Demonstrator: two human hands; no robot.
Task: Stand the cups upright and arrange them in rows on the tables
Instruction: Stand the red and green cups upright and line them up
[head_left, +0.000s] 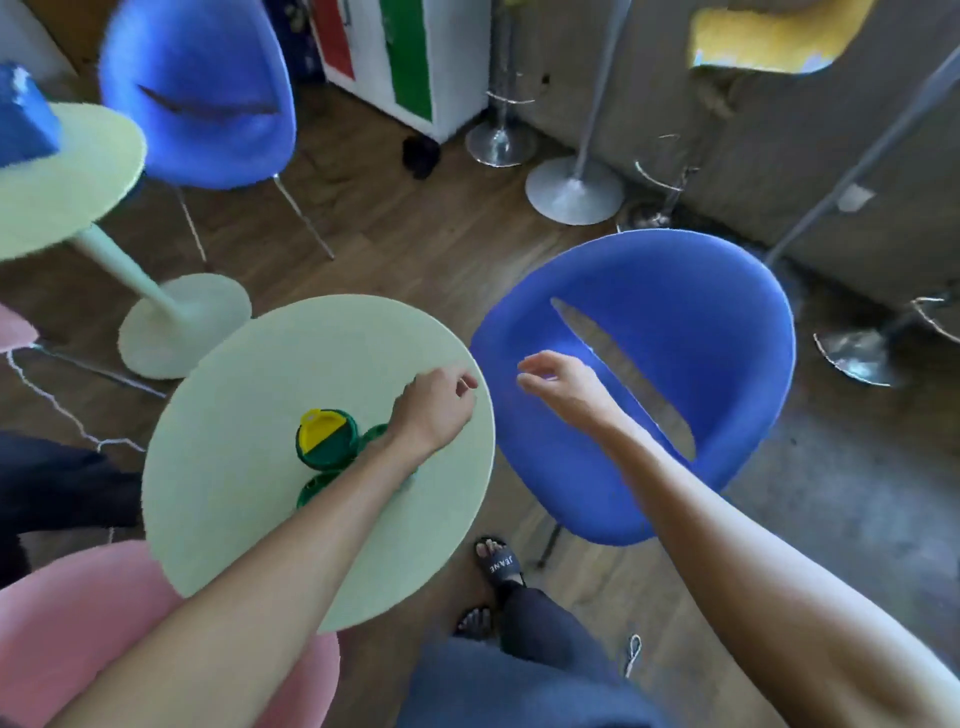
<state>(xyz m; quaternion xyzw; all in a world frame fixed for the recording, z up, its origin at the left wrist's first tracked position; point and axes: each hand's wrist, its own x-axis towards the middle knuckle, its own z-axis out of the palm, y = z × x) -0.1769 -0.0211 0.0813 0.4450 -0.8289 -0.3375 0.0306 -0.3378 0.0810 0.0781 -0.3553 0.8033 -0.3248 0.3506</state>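
Note:
A round pale green table (249, 457) stands in front of me. On it a green cup with a yellow lid (324, 434) stands upright near the middle. Two more green cups show partly beside my forearm, one (375, 434) behind it and one (311, 491) in front. My left hand (436, 405) hovers over the table's right edge, fingers curled loosely, nothing visible in it. My right hand (563, 382) hangs over the blue chair seat with fingers apart and empty.
A blue chair (675, 364) stands right of the table, a pink chair (104, 634) at the lower left. A second green table (67, 176) with a blue box (23, 117) and another blue chair (208, 88) stand at the back left. Metal stool bases line the right wall.

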